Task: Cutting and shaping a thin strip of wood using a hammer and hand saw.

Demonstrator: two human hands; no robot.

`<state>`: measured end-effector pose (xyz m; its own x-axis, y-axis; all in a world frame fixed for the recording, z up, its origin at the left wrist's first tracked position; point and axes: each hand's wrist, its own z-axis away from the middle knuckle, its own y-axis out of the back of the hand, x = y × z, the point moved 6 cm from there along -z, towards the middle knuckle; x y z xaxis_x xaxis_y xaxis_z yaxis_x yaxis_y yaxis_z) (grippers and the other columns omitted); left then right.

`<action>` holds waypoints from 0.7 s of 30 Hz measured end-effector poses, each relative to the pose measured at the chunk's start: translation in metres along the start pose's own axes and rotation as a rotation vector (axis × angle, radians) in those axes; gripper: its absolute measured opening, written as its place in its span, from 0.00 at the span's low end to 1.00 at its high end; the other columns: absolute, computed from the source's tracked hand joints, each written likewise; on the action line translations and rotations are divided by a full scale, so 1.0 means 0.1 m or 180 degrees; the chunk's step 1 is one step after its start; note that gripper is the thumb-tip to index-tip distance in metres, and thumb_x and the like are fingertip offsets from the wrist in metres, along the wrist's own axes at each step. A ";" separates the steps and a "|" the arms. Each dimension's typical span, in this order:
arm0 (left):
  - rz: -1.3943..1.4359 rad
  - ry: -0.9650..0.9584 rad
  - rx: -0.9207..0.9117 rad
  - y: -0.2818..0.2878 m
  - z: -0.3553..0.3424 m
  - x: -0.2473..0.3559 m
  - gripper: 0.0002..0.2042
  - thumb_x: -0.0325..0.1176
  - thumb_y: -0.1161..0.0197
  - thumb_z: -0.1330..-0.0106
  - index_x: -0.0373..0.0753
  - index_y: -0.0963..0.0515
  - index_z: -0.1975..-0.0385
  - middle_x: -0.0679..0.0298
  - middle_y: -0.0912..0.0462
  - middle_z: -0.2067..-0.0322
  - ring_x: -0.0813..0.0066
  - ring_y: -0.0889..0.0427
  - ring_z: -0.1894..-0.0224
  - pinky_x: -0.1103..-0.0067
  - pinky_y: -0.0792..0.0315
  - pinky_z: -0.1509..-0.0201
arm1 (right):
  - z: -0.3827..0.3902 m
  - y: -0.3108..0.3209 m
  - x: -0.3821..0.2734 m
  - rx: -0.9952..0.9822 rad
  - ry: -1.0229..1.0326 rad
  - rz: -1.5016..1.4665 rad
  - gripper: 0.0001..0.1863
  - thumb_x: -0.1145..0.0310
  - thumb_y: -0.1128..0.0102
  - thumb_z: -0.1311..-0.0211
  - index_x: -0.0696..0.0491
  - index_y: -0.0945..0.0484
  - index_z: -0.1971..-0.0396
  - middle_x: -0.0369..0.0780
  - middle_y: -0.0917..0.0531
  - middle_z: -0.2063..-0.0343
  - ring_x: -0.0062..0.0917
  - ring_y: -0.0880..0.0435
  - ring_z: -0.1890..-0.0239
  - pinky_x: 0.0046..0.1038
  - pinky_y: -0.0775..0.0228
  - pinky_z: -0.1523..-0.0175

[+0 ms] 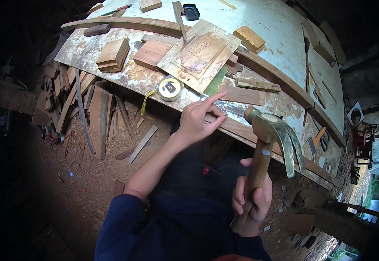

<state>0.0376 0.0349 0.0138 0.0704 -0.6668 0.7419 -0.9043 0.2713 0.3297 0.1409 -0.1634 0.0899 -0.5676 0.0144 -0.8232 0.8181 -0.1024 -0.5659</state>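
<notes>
In the head view, the right hand is closed around the wooden handle of a claw hammer, fingers and thumb wrapped well below the head. The hammer stands nearly upright just off the near edge of the workbench, with its claw curving toward the person's right. The left hand is at that same edge, index finger stretched out, thumb and other fingers curled beside the slim metal shaft of what looks like a chisel. Whether those fingers pinch the shaft or only rest by it, I cannot tell. The tool's handle end is largely lost behind the hammer head, so contact between the two is also unclear.

Around them lie a flat wooden offcut, a tape measure near the left wrist, and a recessed wooden panel farther in.

If the hammer is to strike the chisel, good handling would mean a firm left-hand hold, with the fingers clear of the struck end. The hammer face should meet that end squarely; a glancing hit could slide toward the knuckles. Short, controlled taps seem wiser than full swings, and keeping the claw turned away from the left forearm looks sensible.
</notes>
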 end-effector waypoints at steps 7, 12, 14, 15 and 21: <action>0.0061 0.0182 -0.0057 -0.02 -0.01 -0.01 0.35 0.21 0.24 0.43 0.36 0.27 0.32 0.63 0.10 0.72 0.77 0.10 0.67 0.79 0.18 0.56 | -0.24 0.19 0.21 0.0159 -0.0522 -0.0073 0.38 0.50 0.45 0.22 0.65 0.43 0.28 0.39 0.29 0.81 0.17 0.36 0.90 0.19 0.41 0.85; 0.0085 0.0230 -0.0046 -0.02 0.01 0.00 0.35 0.21 0.24 0.42 0.36 0.27 0.32 0.64 0.10 0.71 0.77 0.10 0.67 0.79 0.18 0.56 | -0.10 0.05 -0.08 -0.0051 0.0197 -0.0155 0.39 0.51 0.46 0.21 0.67 0.47 0.29 0.40 0.30 0.83 0.17 0.35 0.92 0.18 0.41 0.87; 0.0119 0.0203 -0.0074 -0.04 -0.02 0.00 0.35 0.21 0.24 0.42 0.36 0.27 0.31 0.64 0.10 0.71 0.78 0.10 0.67 0.79 0.18 0.56 | -0.07 0.07 -0.01 -0.0448 0.0400 -0.0584 0.39 0.52 0.45 0.22 0.67 0.47 0.28 0.40 0.30 0.83 0.17 0.36 0.91 0.18 0.40 0.86; 0.0097 0.0216 -0.0068 -0.04 -0.01 0.00 0.35 0.21 0.24 0.42 0.36 0.27 0.31 0.64 0.10 0.71 0.78 0.10 0.67 0.79 0.19 0.56 | -0.11 0.11 0.07 -0.0348 0.0279 -0.0326 0.39 0.52 0.45 0.22 0.66 0.46 0.28 0.40 0.30 0.82 0.17 0.36 0.91 0.18 0.41 0.86; 0.0088 0.0271 -0.0076 -0.02 -0.01 0.00 0.35 0.21 0.25 0.42 0.36 0.28 0.31 0.64 0.10 0.71 0.78 0.11 0.67 0.79 0.19 0.56 | -0.10 0.05 0.04 0.0246 -0.0735 -0.0016 0.37 0.52 0.44 0.22 0.64 0.39 0.28 0.37 0.28 0.80 0.16 0.35 0.88 0.18 0.41 0.83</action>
<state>0.0400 0.0347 0.0139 0.0820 -0.5976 0.7976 -0.8961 0.3061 0.3215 0.1432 -0.1537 0.0832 -0.5851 -0.2118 -0.7828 0.8107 -0.1790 -0.5575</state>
